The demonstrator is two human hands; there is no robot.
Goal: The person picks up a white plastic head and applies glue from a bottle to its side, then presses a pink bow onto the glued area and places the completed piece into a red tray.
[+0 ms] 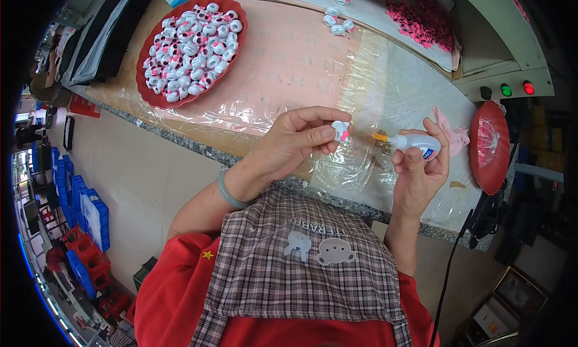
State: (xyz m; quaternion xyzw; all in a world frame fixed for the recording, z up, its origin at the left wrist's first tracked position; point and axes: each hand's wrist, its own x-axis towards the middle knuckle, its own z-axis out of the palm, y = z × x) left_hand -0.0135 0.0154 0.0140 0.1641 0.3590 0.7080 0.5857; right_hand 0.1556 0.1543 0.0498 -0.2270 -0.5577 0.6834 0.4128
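Note:
Between the thumb and fingers of my left hand is a small white figurine head with a pink bow-like piece on it. My right hand grips a small glue bottle with a yellow tip, lying nearly level. Its nozzle points left at the figurine head, with a gap between them. Both hands are above the plastic-covered worktable. At the far left of the table, a red scalloped tray is heaped with many similar white heads bearing pink pieces.
Several white heads sit by the shelf at the back, where a pile of pink pieces lies. A red dish with a clear plastic bag stands at the right beside a pink cloth. A black cable hangs off the front edge.

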